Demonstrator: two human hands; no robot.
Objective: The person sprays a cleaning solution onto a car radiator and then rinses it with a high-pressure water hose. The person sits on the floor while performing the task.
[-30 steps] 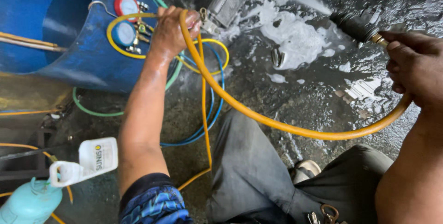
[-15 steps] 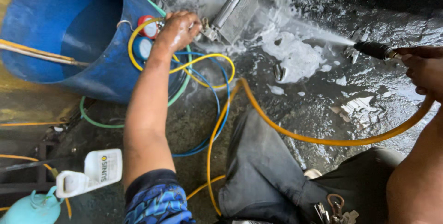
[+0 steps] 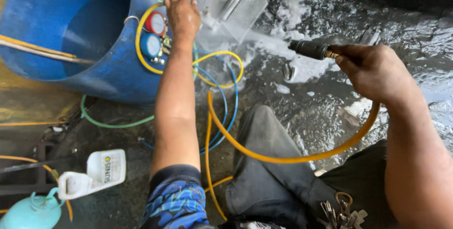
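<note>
My right hand (image 3: 373,71) grips a black spray nozzle (image 3: 309,49) fed by a yellow hose (image 3: 283,156). Water jets from it leftward onto a finned metal coil (image 3: 243,5) leaning upright on the wet, foamy floor. My left hand (image 3: 183,14) reaches forward and rests by the lower left edge of that coil, beside a gauge set with a red dial (image 3: 155,23) and a blue dial (image 3: 151,46). The gauges hang on the rim of a big blue drum (image 3: 71,35).
Blue, yellow and green hoses (image 3: 222,111) loop on the floor between the drum and my grey-trousered knee (image 3: 264,134). A white plastic jug (image 3: 94,172) and a teal gas cylinder (image 3: 28,212) lie at lower left. Keys (image 3: 342,210) hang at my waist.
The view swung down and right. My left hand let go of the yellow hose and moved to the coil's edge; my right hand brought the spraying nozzle closer to the coil.
</note>
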